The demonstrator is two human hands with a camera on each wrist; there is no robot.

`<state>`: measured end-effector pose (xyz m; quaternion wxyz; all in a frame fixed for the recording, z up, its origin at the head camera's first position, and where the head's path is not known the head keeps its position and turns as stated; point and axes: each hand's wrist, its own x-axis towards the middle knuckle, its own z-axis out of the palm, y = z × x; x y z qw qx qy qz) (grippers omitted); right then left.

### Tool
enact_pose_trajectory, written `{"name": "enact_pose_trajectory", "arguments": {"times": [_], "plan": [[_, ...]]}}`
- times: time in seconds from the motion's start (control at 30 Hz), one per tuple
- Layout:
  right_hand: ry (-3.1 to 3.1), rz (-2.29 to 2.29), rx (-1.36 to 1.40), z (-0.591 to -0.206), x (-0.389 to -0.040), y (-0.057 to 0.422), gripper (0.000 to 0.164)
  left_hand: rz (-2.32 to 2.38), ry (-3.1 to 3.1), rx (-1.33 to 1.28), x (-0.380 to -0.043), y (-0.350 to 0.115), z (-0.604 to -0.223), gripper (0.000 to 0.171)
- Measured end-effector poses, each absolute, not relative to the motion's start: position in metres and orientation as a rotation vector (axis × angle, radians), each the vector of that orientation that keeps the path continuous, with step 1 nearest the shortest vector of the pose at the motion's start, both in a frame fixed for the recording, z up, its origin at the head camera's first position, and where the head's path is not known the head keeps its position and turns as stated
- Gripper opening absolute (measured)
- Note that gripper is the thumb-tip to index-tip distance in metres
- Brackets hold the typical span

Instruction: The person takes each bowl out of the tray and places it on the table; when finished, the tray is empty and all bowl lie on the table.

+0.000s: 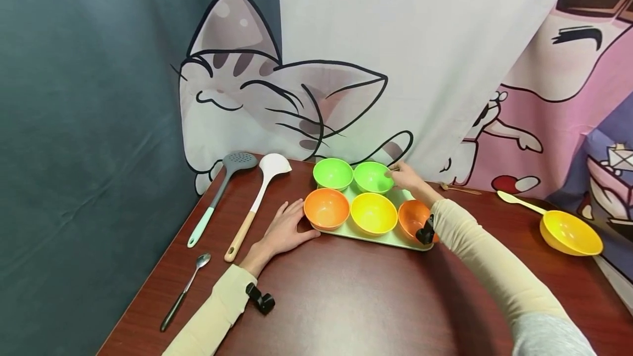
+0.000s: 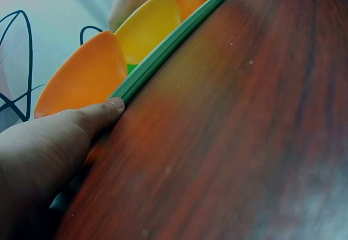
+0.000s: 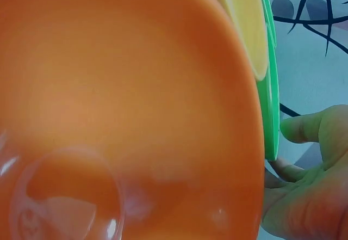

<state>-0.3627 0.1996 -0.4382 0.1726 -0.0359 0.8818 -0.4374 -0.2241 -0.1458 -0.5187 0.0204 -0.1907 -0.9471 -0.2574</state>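
Note:
A pale green tray [image 1: 381, 239] with a darker green side [image 2: 157, 55] carries several bowls. Its front row has an orange bowl [image 1: 326, 209], a yellow bowl [image 1: 373, 213] and another orange bowl [image 1: 412, 217]. Behind them are a left green bowl [image 1: 333, 173] and a right green bowl [image 1: 371, 177]. My left hand [image 1: 286, 228] rests at the tray's left front corner, thumb [image 2: 106, 112] against its edge, fingers stretched beside the orange bowl. My right hand [image 1: 407, 179] reaches over the right orange bowl and pinches the right green bowl's rim [image 3: 272, 125].
On the left lie a grey slotted turner [image 1: 217, 202], a white ladle [image 1: 257, 196] with a wooden handle, and a small spoon [image 1: 185, 290]. To the right are a yellow ladle [image 1: 568, 232] and a small fork-like utensil [image 1: 460, 189]. A printed curtain [image 1: 420, 43] hangs behind the table.

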Motion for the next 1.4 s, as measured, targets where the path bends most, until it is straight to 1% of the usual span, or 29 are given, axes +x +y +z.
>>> {"name": "enact_pose_trajectory", "arguments": {"times": [0.27,0.7,1.23,1.4], "plan": [[2.439,-1.270,-0.046,-0.442,-0.363,0.198,0.042,-0.800,-2.933,-0.591,-0.224,-0.145,-0.519,0.087],[2.463,-1.307,-0.056,-0.436,-0.359,0.200,0.048,-0.797,-2.908,-0.608,-0.224,-0.144,-0.522,0.086],[2.527,-1.449,0.003,-0.418,-0.355,0.227,0.045,-0.812,-2.902,-0.601,-0.224,-0.145,-0.522,0.086],[2.561,-1.540,0.078,-0.416,-0.351,0.233,0.043,-0.810,-2.904,-0.600,-0.224,-0.144,-0.522,0.087]]}}
